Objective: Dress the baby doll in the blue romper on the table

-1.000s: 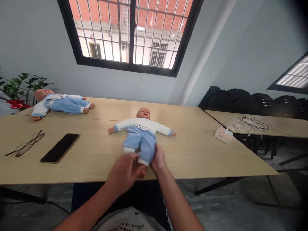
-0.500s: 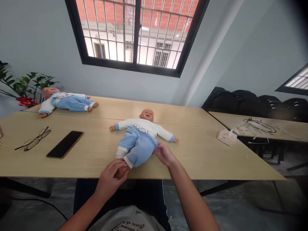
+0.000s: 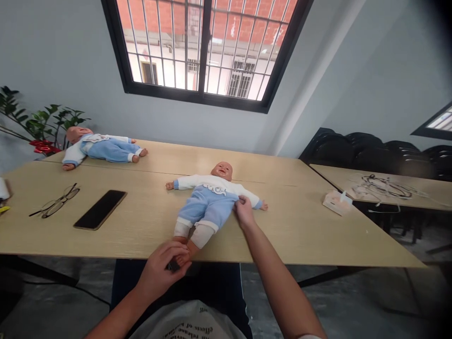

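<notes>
A baby doll (image 3: 221,170) in a white top and blue trousers (image 3: 208,205) lies on its back on the table, its feet at the front edge. My left hand (image 3: 165,263) is closed around the doll's feet, fingers on top and thumb below. My right hand (image 3: 244,211) pinches the trousers at the doll's hip, on the right side. Both trouser legs sit up near the knees, with white cloth-covered shins showing below the white cuffs.
A second doll (image 3: 109,148) in similar clothes lies at the back left. Glasses (image 3: 58,202) and a black phone (image 3: 100,210) rest on the left of the table (image 3: 300,226). A tissue pack (image 3: 337,202) lies at the right. Tangled cables (image 3: 384,186) cover part of another table; stacked black chairs (image 3: 367,150) stand behind.
My right hand has moved up toward the doll's waist, pulling the trousers. The trouser leg on the right has risen, baring its white shin. My left hand stays at the feet.
</notes>
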`<state>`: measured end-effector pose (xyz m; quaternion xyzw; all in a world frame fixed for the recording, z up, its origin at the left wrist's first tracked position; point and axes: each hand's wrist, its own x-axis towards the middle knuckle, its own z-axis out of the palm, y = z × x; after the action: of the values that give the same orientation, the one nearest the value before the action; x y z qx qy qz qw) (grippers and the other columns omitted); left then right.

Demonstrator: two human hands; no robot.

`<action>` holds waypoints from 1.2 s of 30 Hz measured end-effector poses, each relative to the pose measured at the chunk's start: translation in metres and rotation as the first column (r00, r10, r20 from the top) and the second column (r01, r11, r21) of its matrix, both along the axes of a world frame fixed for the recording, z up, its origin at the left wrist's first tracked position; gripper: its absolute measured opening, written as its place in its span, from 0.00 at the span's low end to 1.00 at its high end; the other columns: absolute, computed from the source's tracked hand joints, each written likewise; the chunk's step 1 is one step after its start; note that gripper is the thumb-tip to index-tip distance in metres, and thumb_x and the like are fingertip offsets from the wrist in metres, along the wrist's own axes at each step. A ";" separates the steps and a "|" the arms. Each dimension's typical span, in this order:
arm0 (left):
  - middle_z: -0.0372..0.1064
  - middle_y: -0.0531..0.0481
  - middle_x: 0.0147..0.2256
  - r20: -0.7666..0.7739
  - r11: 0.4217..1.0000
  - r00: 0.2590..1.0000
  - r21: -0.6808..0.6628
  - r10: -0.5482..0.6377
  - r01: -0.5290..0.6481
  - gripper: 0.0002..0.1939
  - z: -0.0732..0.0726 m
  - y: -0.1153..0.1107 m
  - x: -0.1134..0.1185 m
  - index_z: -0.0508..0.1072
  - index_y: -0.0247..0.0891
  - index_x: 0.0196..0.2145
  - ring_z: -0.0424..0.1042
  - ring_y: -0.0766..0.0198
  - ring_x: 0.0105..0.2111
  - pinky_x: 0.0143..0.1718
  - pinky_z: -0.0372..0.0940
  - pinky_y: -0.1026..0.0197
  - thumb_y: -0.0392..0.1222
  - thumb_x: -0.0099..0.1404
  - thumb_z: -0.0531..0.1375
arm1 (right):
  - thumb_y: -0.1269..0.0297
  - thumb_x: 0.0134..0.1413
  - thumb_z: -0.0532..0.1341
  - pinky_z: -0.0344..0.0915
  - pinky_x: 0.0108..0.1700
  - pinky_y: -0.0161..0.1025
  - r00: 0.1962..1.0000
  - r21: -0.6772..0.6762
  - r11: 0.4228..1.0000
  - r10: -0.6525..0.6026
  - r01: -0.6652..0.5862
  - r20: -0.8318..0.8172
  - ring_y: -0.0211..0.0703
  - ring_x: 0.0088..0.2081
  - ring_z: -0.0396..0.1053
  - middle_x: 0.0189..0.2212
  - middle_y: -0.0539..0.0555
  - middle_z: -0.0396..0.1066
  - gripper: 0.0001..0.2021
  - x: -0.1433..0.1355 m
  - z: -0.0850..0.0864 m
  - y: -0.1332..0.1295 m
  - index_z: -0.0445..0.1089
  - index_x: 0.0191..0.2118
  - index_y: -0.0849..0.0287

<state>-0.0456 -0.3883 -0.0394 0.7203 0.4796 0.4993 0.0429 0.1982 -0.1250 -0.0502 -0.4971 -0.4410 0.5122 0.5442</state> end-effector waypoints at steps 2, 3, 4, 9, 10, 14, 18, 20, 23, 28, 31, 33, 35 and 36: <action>0.76 0.48 0.42 -0.114 0.999 0.993 0.026 -0.037 0.040 0.12 0.004 0.005 0.017 0.73 0.43 0.45 0.75 0.58 0.44 0.48 0.71 0.53 0.34 0.64 0.67 | 0.56 0.48 0.65 0.72 0.41 0.40 0.999 0.024 0.999 -0.024 0.023 0.041 0.45 0.42 0.73 0.44 0.54 0.73 0.22 0.001 -0.002 -0.009 0.65 0.49 0.54; 0.76 0.49 0.41 -0.165 0.998 0.985 0.030 -0.053 0.058 0.12 0.005 0.008 0.027 0.73 0.43 0.44 0.75 0.57 0.43 0.48 0.70 0.52 0.35 0.63 0.67 | 0.54 0.49 0.65 0.72 0.44 0.41 0.998 0.039 0.999 -0.027 0.024 0.056 0.47 0.45 0.73 0.47 0.56 0.73 0.23 0.002 -0.002 -0.014 0.65 0.51 0.54; 0.76 0.49 0.40 -0.206 0.997 0.976 0.022 -0.065 0.071 0.12 0.006 0.011 0.037 0.72 0.42 0.43 0.75 0.57 0.41 0.47 0.70 0.50 0.35 0.62 0.68 | 0.52 0.50 0.65 0.71 0.48 0.42 0.997 0.060 0.998 -0.023 0.018 0.078 0.48 0.49 0.72 0.50 0.57 0.72 0.25 0.002 -0.002 -0.018 0.65 0.53 0.54; 0.76 0.50 0.41 -0.259 0.992 0.961 -0.106 -0.098 0.072 0.18 0.009 0.020 0.091 0.72 0.42 0.39 0.74 0.54 0.38 0.45 0.69 0.47 0.39 0.55 0.74 | 0.47 0.52 0.64 0.63 0.59 0.48 0.925 0.188 0.982 -0.044 -0.031 0.378 0.52 0.52 0.69 0.51 0.60 0.72 0.26 0.001 -0.001 -0.021 0.67 0.52 0.58; 0.76 0.49 0.42 -0.225 0.986 0.966 -0.136 -0.129 0.100 0.20 0.012 0.021 0.097 0.72 0.42 0.41 0.74 0.54 0.39 0.46 0.69 0.47 0.42 0.54 0.75 | 0.48 0.52 0.63 0.64 0.59 0.49 0.904 0.195 0.980 -0.059 -0.028 0.424 0.52 0.51 0.69 0.49 0.59 0.73 0.24 0.003 -0.001 -0.019 0.67 0.50 0.58; 0.74 0.46 0.47 -0.001 0.952 0.973 -0.208 -0.230 0.225 0.15 0.037 0.045 0.079 0.72 0.44 0.49 0.72 0.55 0.48 0.52 0.68 0.52 0.45 0.66 0.66 | 0.55 0.50 0.61 0.64 0.56 0.50 0.868 0.217 0.976 -0.096 -0.014 0.487 0.54 0.47 0.67 0.41 0.57 0.72 0.14 0.016 0.006 -0.011 0.68 0.40 0.57; 0.74 0.45 0.45 0.107 0.975 0.994 -0.223 0.007 0.017 0.10 0.051 0.127 0.013 0.74 0.42 0.44 0.71 0.53 0.49 0.56 0.64 0.47 0.42 0.73 0.54 | 0.64 0.49 0.59 0.58 0.62 0.50 0.798 0.346 0.938 -0.193 -0.020 0.571 0.54 0.52 0.64 0.46 0.59 0.69 0.13 0.019 0.037 -0.007 0.69 0.43 0.56; 0.74 0.43 0.45 0.244 0.934 0.967 -0.356 0.068 0.024 0.10 0.044 0.177 -0.017 0.74 0.39 0.44 0.71 0.53 0.49 0.56 0.64 0.47 0.42 0.70 0.55 | 0.65 0.54 0.56 0.57 0.63 0.50 0.720 0.458 0.884 -0.255 -0.098 0.646 0.54 0.55 0.63 0.49 0.61 0.68 0.15 0.002 0.062 -0.003 0.69 0.48 0.57; 0.76 0.43 0.41 0.299 0.889 0.954 -0.440 0.015 0.125 0.13 0.023 0.231 -0.040 0.74 0.36 0.44 0.74 0.56 0.42 0.47 0.69 0.52 0.43 0.63 0.62 | 0.62 0.63 0.54 0.61 0.59 0.47 0.597 0.414 0.816 -0.107 -0.404 0.795 0.52 0.53 0.67 0.49 0.62 0.72 0.15 -0.042 0.102 0.010 0.70 0.52 0.59; 0.73 0.51 0.30 0.346 0.855 0.937 -0.469 -0.052 0.221 0.14 -0.006 0.255 -0.043 0.75 0.35 0.38 0.68 0.64 0.29 0.32 0.64 0.62 0.47 0.59 0.66 | 0.56 0.53 0.69 0.65 0.43 0.42 -0.008 -0.170 0.696 0.229 -0.697 0.973 0.54 0.43 0.74 0.43 0.64 0.79 0.18 -0.105 0.140 0.037 0.77 0.47 0.60; 0.69 0.54 0.28 0.385 0.871 0.923 -0.455 0.003 0.187 0.14 -0.012 0.255 -0.045 0.73 0.35 0.35 0.65 0.65 0.28 0.30 0.62 0.63 0.49 0.59 0.66 | 0.61 0.45 0.73 0.62 0.36 0.40 -0.110 -0.228 0.684 0.213 -0.693 0.971 0.53 0.37 0.74 0.36 0.62 0.80 0.14 -0.112 0.138 0.048 0.78 0.39 0.59; 0.70 0.53 0.30 0.422 0.877 0.906 -0.448 0.037 0.173 0.15 -0.013 0.255 -0.046 0.72 0.36 0.36 0.66 0.65 0.29 0.32 0.63 0.62 0.50 0.60 0.66 | 0.66 0.48 0.69 0.58 0.35 0.39 -0.126 -0.221 0.665 0.188 -0.713 0.974 0.51 0.37 0.73 0.35 0.60 0.79 0.08 -0.110 0.133 0.051 0.77 0.37 0.59; 0.72 0.51 0.33 0.495 0.876 0.869 -0.433 0.032 0.214 0.17 -0.012 0.256 -0.047 0.71 0.36 0.37 0.68 0.65 0.31 0.34 0.65 0.61 0.52 0.60 0.66 | 0.71 0.52 0.65 0.55 0.34 0.38 -0.105 -0.173 0.631 0.144 -0.756 0.984 0.47 0.36 0.72 0.36 0.59 0.78 0.05 -0.107 0.129 0.051 0.76 0.36 0.58; 0.72 0.51 0.34 0.536 0.869 0.844 -0.423 0.014 0.255 0.18 -0.011 0.256 -0.046 0.70 0.37 0.37 0.69 0.64 0.32 0.34 0.66 0.61 0.53 0.60 0.67 | 0.72 0.54 0.63 0.54 0.33 0.38 -0.086 -0.138 0.614 0.114 -0.777 0.990 0.46 0.36 0.71 0.37 0.58 0.77 0.05 -0.105 0.128 0.050 0.75 0.36 0.58</action>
<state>-0.0918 -0.1324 -0.0505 0.5532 0.5100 0.5376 0.3805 0.0928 -0.0755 0.0780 -0.3444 -0.9354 0.0801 0.0011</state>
